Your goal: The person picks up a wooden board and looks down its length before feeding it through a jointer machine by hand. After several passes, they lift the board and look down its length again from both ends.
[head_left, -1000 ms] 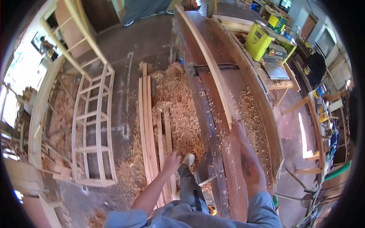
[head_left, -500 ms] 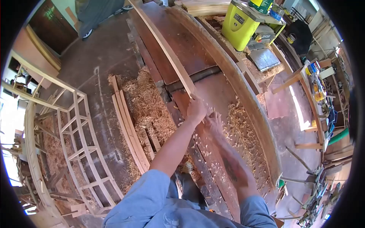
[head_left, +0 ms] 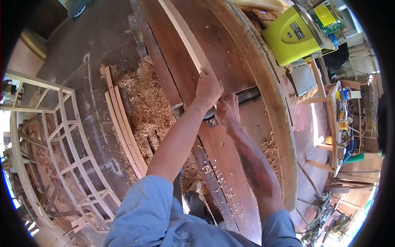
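Left hand (head_left: 209,88) clamped over the near end of one pale wood strip (head_left: 185,37); right hand (head_left: 227,110) curled just beside it.

Two hands, one strip: the left fingers wrap the strip's end. The right hand touches the left, fingers bent, and whether it grips the strip can't be told because the end is hidden under the hands. The strip lies flat on the long brown machine bed (head_left: 230,156), upper centre of the frame. Its long axis runs from the hands up and left toward the top edge, far end pointing away from the person. One yellow-green machine (head_left: 294,35) upper right. One pile of shavings (head_left: 150,94) left of the bed, at least three strips on the floor (head_left: 121,123) beside it, and one lattice frame (head_left: 70,144) far left.
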`<move>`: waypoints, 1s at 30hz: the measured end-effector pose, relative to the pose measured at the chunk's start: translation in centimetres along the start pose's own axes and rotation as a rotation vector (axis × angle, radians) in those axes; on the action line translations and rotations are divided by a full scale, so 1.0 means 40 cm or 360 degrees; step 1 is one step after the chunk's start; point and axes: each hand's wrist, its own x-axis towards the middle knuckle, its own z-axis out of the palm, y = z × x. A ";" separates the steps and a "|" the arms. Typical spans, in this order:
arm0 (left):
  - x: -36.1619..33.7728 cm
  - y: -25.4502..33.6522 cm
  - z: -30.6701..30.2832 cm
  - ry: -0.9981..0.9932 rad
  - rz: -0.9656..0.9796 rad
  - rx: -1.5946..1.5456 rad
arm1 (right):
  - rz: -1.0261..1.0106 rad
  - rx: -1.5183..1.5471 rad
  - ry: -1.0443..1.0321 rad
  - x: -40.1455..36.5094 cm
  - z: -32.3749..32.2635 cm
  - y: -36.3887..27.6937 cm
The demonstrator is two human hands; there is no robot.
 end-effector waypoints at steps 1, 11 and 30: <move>0.012 0.002 -0.003 0.0001 -0.0026 0.0053 | -0.0030 0.0005 0.0115 0.010 0.014 0.004; 0.139 -0.078 -0.057 0.0116 0.0070 0.0173 | 0.0055 -0.0005 0.0160 0.103 0.024 -0.092; -0.399 0.013 0.123 0.0065 0.0400 0.0853 | -0.0104 0.0042 0.0223 -0.422 -0.019 0.093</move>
